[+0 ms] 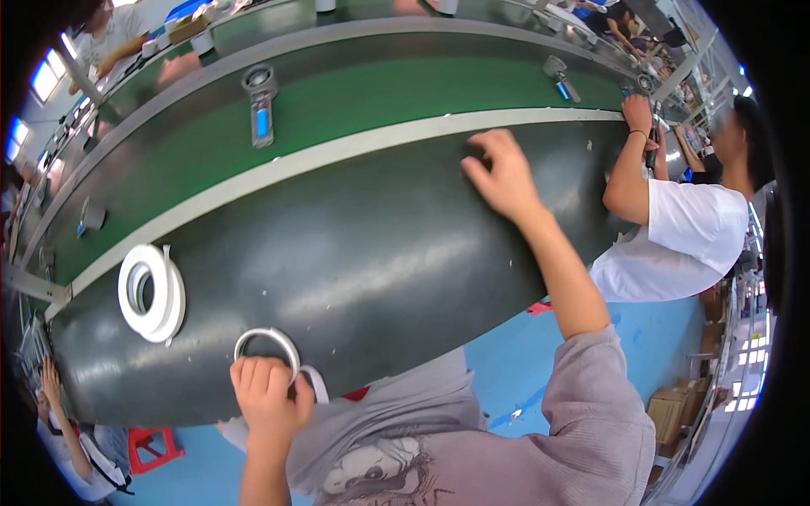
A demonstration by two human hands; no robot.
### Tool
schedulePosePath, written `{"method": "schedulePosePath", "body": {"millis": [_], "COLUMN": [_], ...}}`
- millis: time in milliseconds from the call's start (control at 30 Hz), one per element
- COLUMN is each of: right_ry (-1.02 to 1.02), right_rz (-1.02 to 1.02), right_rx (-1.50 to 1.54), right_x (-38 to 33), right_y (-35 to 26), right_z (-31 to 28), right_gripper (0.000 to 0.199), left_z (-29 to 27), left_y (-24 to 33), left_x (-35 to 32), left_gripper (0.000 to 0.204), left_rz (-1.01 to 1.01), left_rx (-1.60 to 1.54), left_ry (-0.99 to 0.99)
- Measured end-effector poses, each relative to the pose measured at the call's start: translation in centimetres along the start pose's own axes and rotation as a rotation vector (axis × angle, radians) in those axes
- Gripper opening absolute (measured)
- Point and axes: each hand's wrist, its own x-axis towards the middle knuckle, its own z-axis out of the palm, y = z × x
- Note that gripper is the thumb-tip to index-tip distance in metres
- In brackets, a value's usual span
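My left hand (272, 393) is closed around a roll of white tape (291, 344) near the front edge of the dark table (363, 261). A loose end of the tape hangs beside my thumb. My right hand (504, 175) reaches over the table's far side, close to the pale rail. Its thumb and fingers are apart and slightly bent, with nothing visible between them. To the left, several rolls of white tape (175, 297) lie stacked on the dark surface.
Beyond the pale rail (371, 139) runs a green conveyor belt (363, 88). On it lie a grey handheld device with a round head (261, 105) and a similar device (558, 78). A co-worker in a white shirt (688, 232) works at the right. A red stool (153, 449) stands lower left.
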Motion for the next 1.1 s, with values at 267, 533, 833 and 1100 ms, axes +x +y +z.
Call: {"method": "schedulePosePath", "body": {"millis": [267,533,833,1100], "right_ry": [0.274,0.471,0.343,0.072], "right_rz": [0.64,0.848,0.771,0.852], "right_rx": [-0.674,-0.284,-0.041,0.445], "right_x": [5.3,10.1,12.0,10.1], "right_y": [24.4,36.7,37.3,33.1], "right_z": [-6.3,-7.4,-7.8,-11.2], "right_gripper": [0.072,0.077,0.042,0.019], "left_z": [0.5,-0.1,0.5,2.1], "left_y": [0.2,2.9,3.9,3.5], "left_x": [0.1,2.1,3.1,2.0], "left_gripper": [0.023,0.018,0.017,0.019], "left_rz": [0.019,-0.077,-0.076,-0.013], "left_rx": [0.026,0.089,0.077,0.056], "left_ry": [-0.044,-0.062,-0.061,-0.029]}}
